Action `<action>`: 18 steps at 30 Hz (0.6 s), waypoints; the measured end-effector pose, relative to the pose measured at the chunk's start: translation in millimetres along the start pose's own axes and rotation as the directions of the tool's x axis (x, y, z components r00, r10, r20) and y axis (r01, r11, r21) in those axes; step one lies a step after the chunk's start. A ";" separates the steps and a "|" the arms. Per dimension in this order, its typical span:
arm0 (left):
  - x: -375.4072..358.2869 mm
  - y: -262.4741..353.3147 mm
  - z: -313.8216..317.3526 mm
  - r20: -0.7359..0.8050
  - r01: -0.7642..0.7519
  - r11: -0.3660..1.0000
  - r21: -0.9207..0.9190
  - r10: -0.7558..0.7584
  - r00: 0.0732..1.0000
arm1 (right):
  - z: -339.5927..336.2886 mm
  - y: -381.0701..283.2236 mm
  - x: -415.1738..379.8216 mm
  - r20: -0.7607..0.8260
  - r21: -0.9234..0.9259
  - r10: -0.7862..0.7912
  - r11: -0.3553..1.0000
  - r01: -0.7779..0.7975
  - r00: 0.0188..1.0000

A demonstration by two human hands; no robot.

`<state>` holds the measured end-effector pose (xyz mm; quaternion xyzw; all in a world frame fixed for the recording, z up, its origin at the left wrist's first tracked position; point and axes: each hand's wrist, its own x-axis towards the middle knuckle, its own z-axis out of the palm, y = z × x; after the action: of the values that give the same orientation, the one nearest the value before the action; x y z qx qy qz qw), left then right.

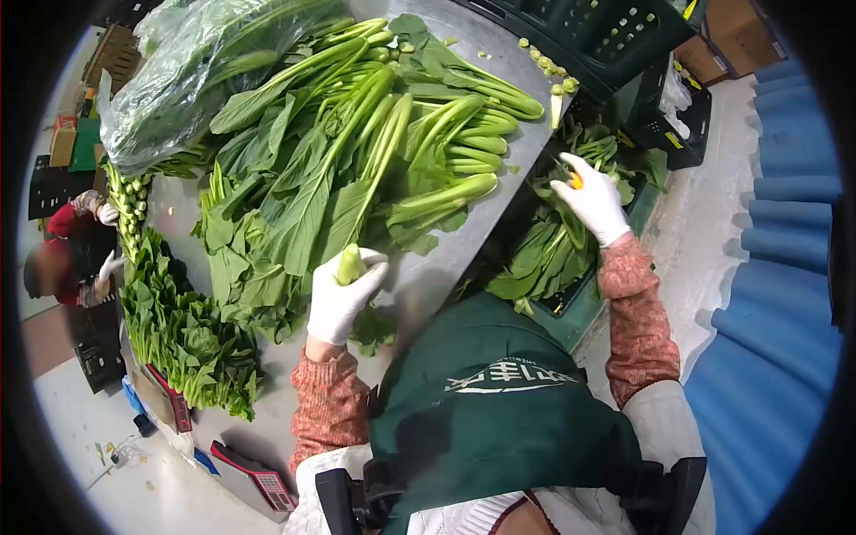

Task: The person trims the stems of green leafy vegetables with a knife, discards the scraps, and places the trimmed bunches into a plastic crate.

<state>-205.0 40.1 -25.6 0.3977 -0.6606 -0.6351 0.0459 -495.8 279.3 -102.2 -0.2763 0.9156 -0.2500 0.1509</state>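
My left hand (pixel 346 290), in a white glove, is closed around the pale green stalk end of a leafy vegetable (pixel 349 265) near the table's front edge. To the right, beyond the table edge, my gloved right hand (pixel 586 198) grips a small tool with an orange handle (pixel 576 181); its blade is hard to make out. Below that hand lie leafy greens (pixel 546 259) in a dark crate. A large heap of long-stemmed greens (pixel 312 169) spreads over the metal table (pixel 415 290), stalk ends mostly pointing right.
A clear plastic bag of greens (pixel 205 76) lies at the back left. Bunched greens (pixel 187 330) line the left side, near a red-edged scale (pixel 259 477). Black crates (pixel 597 40) stand at the back right. A co-worker (pixel 67 250) is at the far left.
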 end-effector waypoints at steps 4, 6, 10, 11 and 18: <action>4.5 -2.8 12.0 0.015 -0.062 0.998 -0.004 0.062 0.998 | 66.4 -36.9 0.1 -0.050 0.030 -0.321 0.946 0.323 0.946; -1.0 8.3 10.2 0.005 -0.041 0.999 -0.005 0.041 0.999 | 91.9 -49.7 5.5 0.025 0.061 -0.240 0.969 0.238 0.970; -8.7 16.0 4.7 -0.079 0.001 0.996 0.089 0.006 0.997 | 78.3 -49.6 4.7 0.087 0.077 -0.226 0.973 0.219 0.970; -8.5 13.3 1.9 -0.091 0.026 0.996 0.081 -0.018 0.996 | 73.8 -46.4 1.8 0.136 0.128 -0.223 0.970 0.206 0.965; -11.7 5.6 14.5 -0.087 -0.070 0.996 0.047 0.074 0.993 | -39.7 -9.2 -23.9 -0.081 0.626 -0.168 0.758 0.182 0.982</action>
<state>-207.8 57.9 -18.2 0.4022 -0.6856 -0.6001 0.0894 -489.1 301.5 -61.0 -0.2915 0.7505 -0.5578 0.2015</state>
